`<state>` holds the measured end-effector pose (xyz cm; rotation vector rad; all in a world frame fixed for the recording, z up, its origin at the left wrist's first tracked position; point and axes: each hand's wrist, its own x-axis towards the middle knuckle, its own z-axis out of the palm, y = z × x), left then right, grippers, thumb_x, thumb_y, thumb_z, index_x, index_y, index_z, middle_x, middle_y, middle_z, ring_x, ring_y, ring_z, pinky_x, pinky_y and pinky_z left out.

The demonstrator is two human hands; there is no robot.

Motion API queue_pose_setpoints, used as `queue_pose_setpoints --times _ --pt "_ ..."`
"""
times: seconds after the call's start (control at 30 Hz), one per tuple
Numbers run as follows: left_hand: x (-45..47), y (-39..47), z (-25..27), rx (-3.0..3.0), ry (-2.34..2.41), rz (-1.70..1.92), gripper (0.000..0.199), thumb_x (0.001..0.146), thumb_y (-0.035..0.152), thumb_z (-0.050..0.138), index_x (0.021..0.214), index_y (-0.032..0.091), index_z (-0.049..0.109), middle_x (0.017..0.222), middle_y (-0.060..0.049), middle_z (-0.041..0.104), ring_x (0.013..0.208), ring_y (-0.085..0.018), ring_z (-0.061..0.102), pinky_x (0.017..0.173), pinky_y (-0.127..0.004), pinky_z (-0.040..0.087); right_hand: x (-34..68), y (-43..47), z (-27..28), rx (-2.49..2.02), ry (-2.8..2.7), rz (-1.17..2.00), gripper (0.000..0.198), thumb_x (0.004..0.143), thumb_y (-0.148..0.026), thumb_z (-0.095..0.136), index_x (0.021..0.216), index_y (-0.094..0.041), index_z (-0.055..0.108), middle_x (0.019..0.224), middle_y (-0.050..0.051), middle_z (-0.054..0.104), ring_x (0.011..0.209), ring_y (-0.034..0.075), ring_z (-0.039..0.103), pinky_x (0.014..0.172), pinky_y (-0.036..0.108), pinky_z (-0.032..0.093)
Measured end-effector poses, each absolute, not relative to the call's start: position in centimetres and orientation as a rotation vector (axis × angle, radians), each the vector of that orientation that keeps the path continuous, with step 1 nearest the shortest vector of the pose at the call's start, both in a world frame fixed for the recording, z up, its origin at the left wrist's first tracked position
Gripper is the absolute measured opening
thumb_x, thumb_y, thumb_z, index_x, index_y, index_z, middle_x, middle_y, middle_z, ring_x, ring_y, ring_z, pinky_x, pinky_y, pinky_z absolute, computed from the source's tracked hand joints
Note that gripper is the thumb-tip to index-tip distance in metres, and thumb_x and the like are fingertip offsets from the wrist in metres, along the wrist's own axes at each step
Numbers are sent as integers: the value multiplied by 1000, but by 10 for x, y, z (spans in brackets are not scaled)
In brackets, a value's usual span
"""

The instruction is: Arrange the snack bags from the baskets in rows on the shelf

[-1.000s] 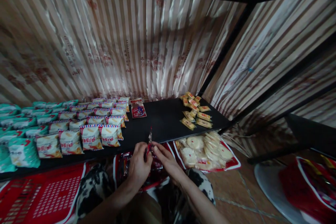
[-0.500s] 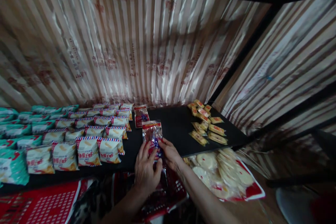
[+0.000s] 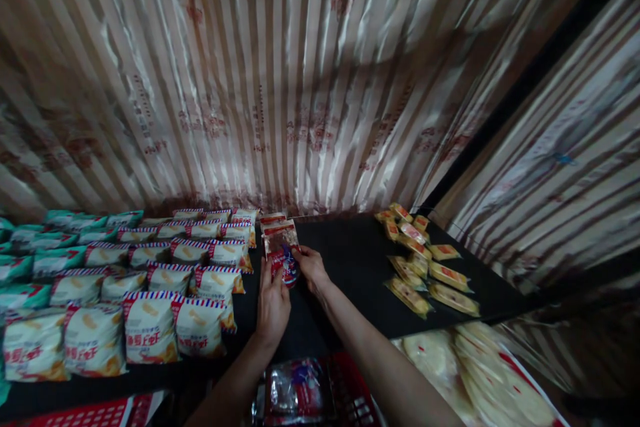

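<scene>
A red and purple snack packet (image 3: 284, 265) with a clear upper part is between my hands over the black shelf. My left hand (image 3: 273, 303) grips its left and lower side, and my right hand (image 3: 311, 269) pinches its right edge. Just behind it lies another red packet (image 3: 273, 219), partly covered by the held one. To the left stand rows of white chip bags (image 3: 197, 325) with striped tops. Below my forearms, more red and purple packets (image 3: 299, 389) lie in a red basket (image 3: 356, 392).
Small yellow wrapped snacks (image 3: 414, 257) are piled on the right of the black shelf (image 3: 340, 247). Teal bags (image 3: 59, 257) stand at far left. Bags of round, pale flat items (image 3: 493, 373) sit low at the right. A striped curtain (image 3: 310, 80) hangs behind, beside a dark post (image 3: 500, 103).
Both hands have moved the packet farther back over the shelf, up against the packet lying there. The view has shifted, and the basket below shows less.
</scene>
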<state>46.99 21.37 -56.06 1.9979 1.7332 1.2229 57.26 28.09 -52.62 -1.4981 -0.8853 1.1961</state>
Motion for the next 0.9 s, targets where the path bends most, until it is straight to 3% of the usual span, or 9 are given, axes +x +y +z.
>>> queue_pose_setpoints --times 0.4,0.67,0.9 --pt "473 247 -566 1950 1856 1115 46 76 1 38 116 10 59 137 -14 46 137 -27 25 111 -41 31 581 313 -528 -1949 -1438 843 19 79 -31 57 91 -26 71 89 1 73 86 17 67 71 23 46" --pt "474 252 -570 1997 1951 1030 43 78 1 36 113 7 61 133 -17 49 135 -29 30 109 -40 33 576 311 -526 -2109 -1629 667 27 83 -35 51 102 -25 67 102 7 68 94 22 63 75 28 44" --pt "475 248 -574 2004 1976 1032 43 76 3 39 114 8 60 133 -16 50 134 -29 31 108 -43 34 568 306 -534 -1958 -1808 177 42 83 -25 49 125 -19 53 121 11 56 110 25 47 92 35 40"
